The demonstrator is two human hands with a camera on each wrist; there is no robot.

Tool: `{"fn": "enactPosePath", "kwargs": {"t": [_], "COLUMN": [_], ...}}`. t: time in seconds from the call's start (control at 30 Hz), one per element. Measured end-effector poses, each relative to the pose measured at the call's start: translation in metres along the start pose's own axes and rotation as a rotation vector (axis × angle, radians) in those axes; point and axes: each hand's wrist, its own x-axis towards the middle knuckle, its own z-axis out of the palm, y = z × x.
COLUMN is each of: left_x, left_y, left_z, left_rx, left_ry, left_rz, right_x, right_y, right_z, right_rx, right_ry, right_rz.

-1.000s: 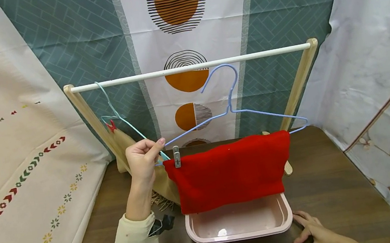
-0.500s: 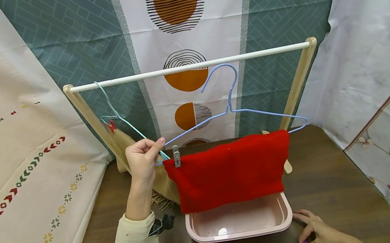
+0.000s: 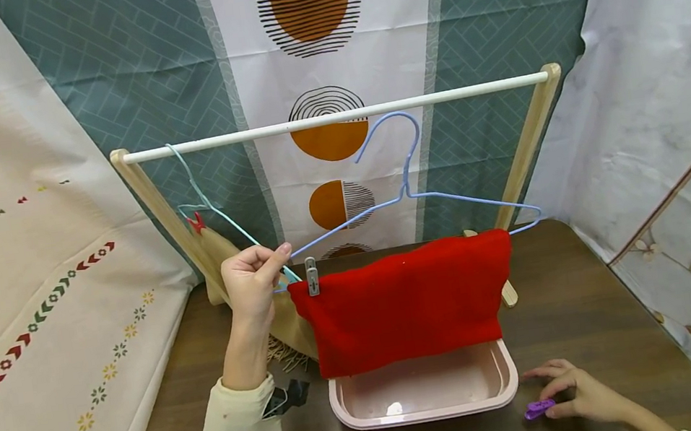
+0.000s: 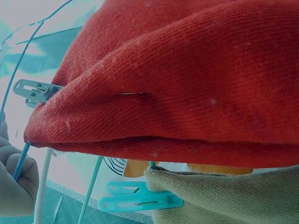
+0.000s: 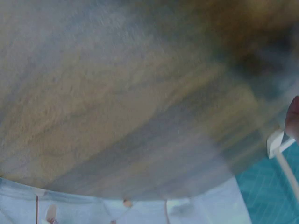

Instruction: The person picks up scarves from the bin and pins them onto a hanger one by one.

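My left hand [image 3: 252, 282] pinches the left end of a blue wire hanger [image 3: 406, 189], thumb on top. A folded red cloth [image 3: 410, 309] drapes over the hanger's lower bar. A grey clothespin [image 3: 312, 278] clamps the cloth's left top corner; its jaws bite the fabric in the left wrist view too. At the lower right, my right hand [image 3: 581, 392] holds a purple clothespin [image 3: 539, 408] between thumb and fingers, close over the table beside the pink basin [image 3: 427, 417]. The right wrist view is mostly blurred tabletop, with a fingertip [image 5: 293, 119] at its right edge.
A wooden rack with a white rail [image 3: 333, 121] stands behind the cloth. On its left hangs a teal hanger [image 3: 224, 219] with a beige fringed cloth [image 4: 224, 191], held by a red clothespin [image 3: 196, 223] and a turquoise clothespin [image 4: 140, 200]. Patterned fabric surrounds the table.
My right hand has lifted the purple clothespin from the bottom edge, up and slightly right, turning it sideways. My left hand, hanger and red cloth stay nearly still.
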Motion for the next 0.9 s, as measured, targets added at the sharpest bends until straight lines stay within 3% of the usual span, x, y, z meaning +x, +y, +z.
{"fn": "enactPosePath", "kwargs": {"t": [0.2, 0.43, 0.67, 0.9], "left_x": [0.000, -0.001, -0.001, -0.002], "left_y": [0.000, 0.000, 0.000, 0.000], "left_z": [0.000, 0.001, 0.001, 0.001], "left_rx": [0.009, 0.014, 0.020, 0.015], "left_ry": [0.010, 0.017, 0.021, 0.018], "left_rz": [0.000, -0.013, -0.018, -0.016], "right_x": [0.009, 0.017, 0.030, 0.047], "right_y": [-0.005, -0.014, -0.030, -0.042], "right_z": [-0.018, -0.035, -0.048, -0.052], "right_rx": [0.137, 0.435, 0.463, 0.530], "right_ry": [0.025, 0.002, 0.092, 0.117], "right_rz": [0.024, 0.114, 0.188, 0.092]}}
